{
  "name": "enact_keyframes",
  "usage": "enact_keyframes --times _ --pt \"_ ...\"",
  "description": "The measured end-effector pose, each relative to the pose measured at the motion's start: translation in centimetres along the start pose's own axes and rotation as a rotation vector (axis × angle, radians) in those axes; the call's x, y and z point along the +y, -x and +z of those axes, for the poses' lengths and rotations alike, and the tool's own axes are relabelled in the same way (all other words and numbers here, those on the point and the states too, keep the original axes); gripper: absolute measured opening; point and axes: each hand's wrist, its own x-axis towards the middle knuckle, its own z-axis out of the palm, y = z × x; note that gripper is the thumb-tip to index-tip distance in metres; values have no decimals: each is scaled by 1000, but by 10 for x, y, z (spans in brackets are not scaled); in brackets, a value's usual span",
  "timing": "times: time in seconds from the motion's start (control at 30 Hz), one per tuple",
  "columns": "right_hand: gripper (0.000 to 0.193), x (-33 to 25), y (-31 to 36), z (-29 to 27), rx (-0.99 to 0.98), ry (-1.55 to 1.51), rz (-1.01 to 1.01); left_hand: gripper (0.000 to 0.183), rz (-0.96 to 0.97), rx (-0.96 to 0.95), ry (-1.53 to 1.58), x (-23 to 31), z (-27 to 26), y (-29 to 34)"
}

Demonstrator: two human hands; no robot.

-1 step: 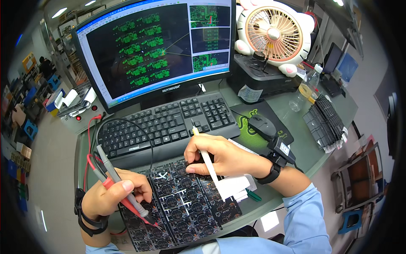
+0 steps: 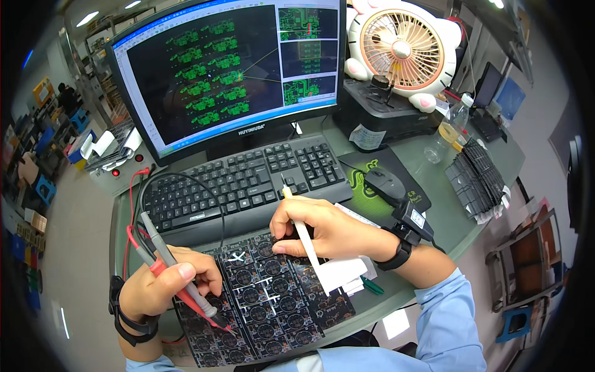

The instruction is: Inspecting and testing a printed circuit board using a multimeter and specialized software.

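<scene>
Over circuit panel (image 2: 263,310): left hand (image 2: 167,282) fingers closed round red probe (image 2: 197,302), grey probe (image 2: 162,245); right hand (image 2: 331,229) fingers curled round white pen-shaped tool (image 2: 306,240). Loose grip could let probes skid, scratching panel.

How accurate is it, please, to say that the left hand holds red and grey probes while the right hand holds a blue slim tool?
Not quite: the head view shows the slim tool in the right hand is mostly white, not blue; the left hand does hold red and grey probes.

Ceiling lights (image 2: 87,19) shine above a pale floor (image 2: 87,248) with blue stools (image 2: 515,325)
</scene>
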Motion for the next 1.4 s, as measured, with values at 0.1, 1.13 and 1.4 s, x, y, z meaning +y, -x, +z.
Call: enact_keyframes --times 0.1,1.13,1.4 --pt "24 2 1 1 19 37 -43 56 62 66 -50 -3 0 1" --pt "23 77 135 -87 591 608 409 19 93 74 295 8 37 -10" --pt "41 79 129 -86 520 767 299 18 68 24 295 6 36 -8"
